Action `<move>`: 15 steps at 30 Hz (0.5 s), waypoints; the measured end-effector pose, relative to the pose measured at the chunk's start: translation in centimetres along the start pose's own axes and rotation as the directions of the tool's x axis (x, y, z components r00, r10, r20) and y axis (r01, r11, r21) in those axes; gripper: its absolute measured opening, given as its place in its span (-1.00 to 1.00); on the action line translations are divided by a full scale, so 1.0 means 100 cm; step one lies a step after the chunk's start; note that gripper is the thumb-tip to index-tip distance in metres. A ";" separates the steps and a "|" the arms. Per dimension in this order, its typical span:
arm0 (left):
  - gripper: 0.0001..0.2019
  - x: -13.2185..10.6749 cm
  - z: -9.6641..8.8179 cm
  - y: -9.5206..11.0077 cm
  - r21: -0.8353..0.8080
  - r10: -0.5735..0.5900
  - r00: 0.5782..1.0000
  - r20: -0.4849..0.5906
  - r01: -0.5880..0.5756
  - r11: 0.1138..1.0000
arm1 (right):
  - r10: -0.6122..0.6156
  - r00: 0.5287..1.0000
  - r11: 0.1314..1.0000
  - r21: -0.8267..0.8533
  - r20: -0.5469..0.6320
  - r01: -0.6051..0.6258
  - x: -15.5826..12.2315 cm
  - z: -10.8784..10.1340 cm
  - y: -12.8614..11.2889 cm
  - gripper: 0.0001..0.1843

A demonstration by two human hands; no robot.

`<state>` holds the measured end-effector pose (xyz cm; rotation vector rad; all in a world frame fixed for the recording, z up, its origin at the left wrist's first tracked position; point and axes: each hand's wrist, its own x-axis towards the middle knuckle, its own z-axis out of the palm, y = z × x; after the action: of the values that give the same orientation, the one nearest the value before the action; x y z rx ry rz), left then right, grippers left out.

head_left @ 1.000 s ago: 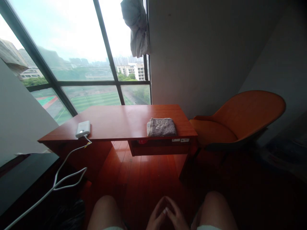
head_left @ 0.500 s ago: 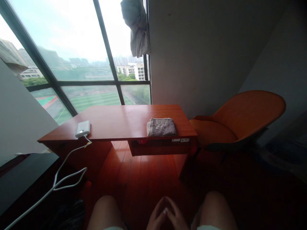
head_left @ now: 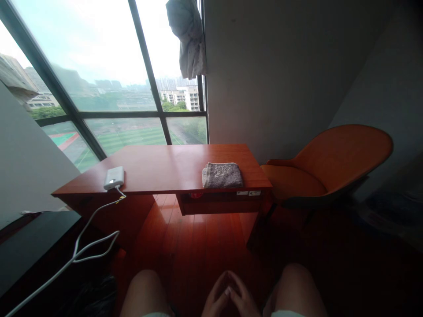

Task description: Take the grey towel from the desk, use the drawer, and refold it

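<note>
My left hand (head_left: 214, 298) and my right hand (head_left: 243, 298) meet at the bottom middle, between my knees. Their fingers are stretched out and touch at the tips, the thumbs too, leaving a small gap between the palms. Neither holds any object. Ahead of them stands a reddish-brown wooden desk (head_left: 165, 165). A folded grey-purple towel (head_left: 223, 175) with a pale pattern lies near its front edge, right of the middle. Toward the left end sits a small white box-shaped device (head_left: 114, 177), with a white cable (head_left: 86, 225) running from it down to the lower left.
An orange chair (head_left: 343, 163) stands right of the desk. Under the desktop hangs an open shelf (head_left: 220, 207) with a red item (head_left: 196, 194) inside. A dark flat surface (head_left: 36, 246) is at the left, a dark plastic bag (head_left: 95, 295) below it. Behind is a large window (head_left: 109, 66).
</note>
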<state>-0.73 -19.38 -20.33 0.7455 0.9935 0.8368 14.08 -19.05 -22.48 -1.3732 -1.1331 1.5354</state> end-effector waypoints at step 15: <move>-0.22 0.000 0.001 0.001 0.021 -0.018 1.000 -0.022 0.018 1.000 | 0.006 1.000 1.000 0.027 0.015 -0.006 -0.002 0.002 -0.007 -0.20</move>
<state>-0.71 -19.39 -20.22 0.7460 1.0291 0.8216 13.91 -19.03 -21.78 -1.3502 -1.1142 1.5624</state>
